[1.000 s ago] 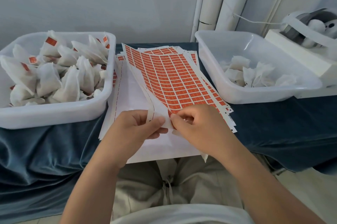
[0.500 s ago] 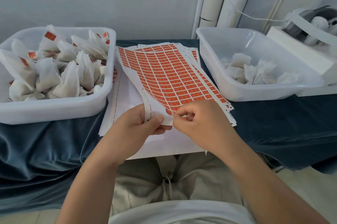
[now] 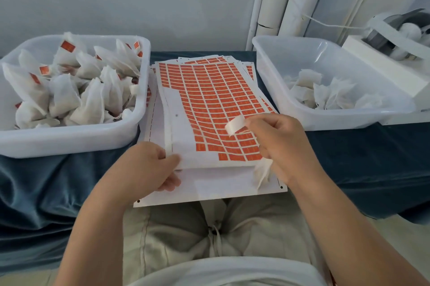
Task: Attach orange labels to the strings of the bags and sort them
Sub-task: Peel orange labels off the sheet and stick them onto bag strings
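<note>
Centrally, orange labels point(image 3: 216, 109), print unreadable

The sheets point(image 3: 209, 104) fill the lane between the bins but lie flat, so the air above them is open back to the wall. Its near end is taken: the left hand point(image 3: 144, 169) grips the sheets' edge, and the right hand point(image 3: 279, 144) pinches a label point(image 3: 233, 126) above them. The left bin point(image 3: 69, 144) is heaped with bags point(image 3: 65, 97) nearly to its rim (little room to reach in). The right bin point(image 3: 325, 120) holds only a few, low on its floor. Pipes point(image 3: 274, 6) and a machine point(image 3: 384, 60) hem it behind and right.
</note>
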The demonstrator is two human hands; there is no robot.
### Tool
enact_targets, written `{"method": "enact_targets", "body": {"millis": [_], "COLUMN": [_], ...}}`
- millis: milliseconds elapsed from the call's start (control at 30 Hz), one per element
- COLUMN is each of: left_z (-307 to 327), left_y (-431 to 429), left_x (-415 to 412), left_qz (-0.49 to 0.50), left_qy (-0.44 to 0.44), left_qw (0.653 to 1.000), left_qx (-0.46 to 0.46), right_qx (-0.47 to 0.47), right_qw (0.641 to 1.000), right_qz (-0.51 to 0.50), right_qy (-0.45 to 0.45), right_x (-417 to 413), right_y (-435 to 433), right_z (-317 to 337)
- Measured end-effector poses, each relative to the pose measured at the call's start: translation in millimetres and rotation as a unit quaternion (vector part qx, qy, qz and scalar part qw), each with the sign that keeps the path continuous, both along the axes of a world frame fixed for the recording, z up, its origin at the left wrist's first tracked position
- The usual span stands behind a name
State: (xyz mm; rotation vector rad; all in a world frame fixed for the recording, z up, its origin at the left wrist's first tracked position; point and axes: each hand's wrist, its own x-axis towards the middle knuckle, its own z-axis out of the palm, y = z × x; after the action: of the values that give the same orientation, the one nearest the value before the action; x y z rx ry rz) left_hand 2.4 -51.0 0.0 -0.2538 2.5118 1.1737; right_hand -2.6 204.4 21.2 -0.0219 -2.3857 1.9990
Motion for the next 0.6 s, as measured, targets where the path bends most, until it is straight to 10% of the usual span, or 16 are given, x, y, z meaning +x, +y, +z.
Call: {"method": "enact_targets", "body": {"millis": [133, 267, 433, 600], "left_z": [9, 19, 3, -5], "left_y": [1, 28, 75, 77], "left_x": [11, 23, 26, 23], "left_qz": [-0.098, -0.094, 0.100, 0.184], "left_qy": [-0.079, 0.110, 0.154, 0.171], "left_qw": [0.978, 0.984, 0.895, 0.845], "left_qx": [-0.166, 0.106, 0.405, 0.471], "right_qx": [-0.078, -0.130, -0.134, -0.160], "right_qw": [0.997, 0.990, 0.990, 0.983], "right_qz": [0.005, 0.028, 0.045, 0.084], "right_qy": [-0.027, -0.041, -0.028, -0.023], "right_x": [3, 5, 11, 7], "right_y": [0, -9, -21, -22], "right_z": [3, -4, -11, -10]}}
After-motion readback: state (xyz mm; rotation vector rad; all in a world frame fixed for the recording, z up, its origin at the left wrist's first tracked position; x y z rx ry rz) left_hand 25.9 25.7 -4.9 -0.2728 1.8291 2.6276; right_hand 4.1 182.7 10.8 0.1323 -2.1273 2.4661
